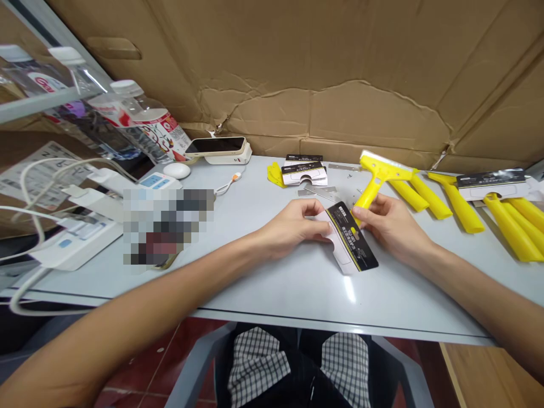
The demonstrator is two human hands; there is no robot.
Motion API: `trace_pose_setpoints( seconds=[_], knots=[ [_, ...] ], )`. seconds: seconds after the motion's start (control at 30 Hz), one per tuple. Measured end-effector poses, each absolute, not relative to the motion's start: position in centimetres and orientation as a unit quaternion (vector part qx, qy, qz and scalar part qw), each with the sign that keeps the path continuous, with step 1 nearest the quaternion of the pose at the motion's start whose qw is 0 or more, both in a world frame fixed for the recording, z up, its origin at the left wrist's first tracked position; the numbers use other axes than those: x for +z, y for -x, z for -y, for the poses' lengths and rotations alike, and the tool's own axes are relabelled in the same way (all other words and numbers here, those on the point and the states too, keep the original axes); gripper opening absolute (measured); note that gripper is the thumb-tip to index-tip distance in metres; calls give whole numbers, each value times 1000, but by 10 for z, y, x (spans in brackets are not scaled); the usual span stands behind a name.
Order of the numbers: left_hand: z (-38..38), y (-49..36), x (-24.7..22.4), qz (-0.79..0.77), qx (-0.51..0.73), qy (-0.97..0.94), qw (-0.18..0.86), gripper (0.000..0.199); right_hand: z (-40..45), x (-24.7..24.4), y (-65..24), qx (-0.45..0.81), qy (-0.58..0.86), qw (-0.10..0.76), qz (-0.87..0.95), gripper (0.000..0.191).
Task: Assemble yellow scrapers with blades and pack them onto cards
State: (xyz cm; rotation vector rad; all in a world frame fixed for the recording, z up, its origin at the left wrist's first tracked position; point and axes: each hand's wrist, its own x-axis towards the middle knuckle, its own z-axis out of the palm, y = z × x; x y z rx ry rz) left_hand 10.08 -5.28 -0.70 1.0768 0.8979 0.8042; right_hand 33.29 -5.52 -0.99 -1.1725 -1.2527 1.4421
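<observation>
Between my hands is a black and white packaging card point(355, 241), tilted above the grey table point(263, 283). My left hand point(300, 226) pinches the card's left edge between thumb and fingers. A yellow scraper point(376, 178) stands slanted with its wide head up, and my right hand point(385, 224) is closed on its handle. The handle's lower end meets the card's upper right edge, partly hidden behind it. Beyond my left hand lie a stack of similar cards point(304, 173), yellow pieces point(276, 175) and thin metal blades point(323, 194).
Several yellow scrapers point(463, 209) lie on the right, some beneath another card point(491, 184). At the left are power strips point(80, 243) with white cables, a white mouse point(177, 170) and bottles point(157, 127). A phone point(216, 146) rests at the back near cardboard point(340, 68).
</observation>
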Motion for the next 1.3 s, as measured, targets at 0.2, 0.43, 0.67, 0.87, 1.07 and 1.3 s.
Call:
trace_pose_setpoints(
  seconds=[0.2,0.43,0.67,0.87,1.07,1.3],
  knots=[
    [64,-100,1,-432,290,-502,691,54,64,-15,-328,600,474,405,502,48],
    [70,-98,11,-411,216,-536,705,102,71,-11,-324,634,464,374,492,49],
    [79,-103,15,-428,228,-521,702,96,73,-6,-323,613,456,377,523,39],
    [80,-104,14,-432,225,-509,710,96,53,14,-337,596,452,527,403,27],
    [68,-102,4,-430,253,-460,735,90,32,18,-354,563,493,557,361,11],
    [65,-102,0,-435,306,-452,716,91,31,14,-352,533,506,571,366,33]
  ],
)
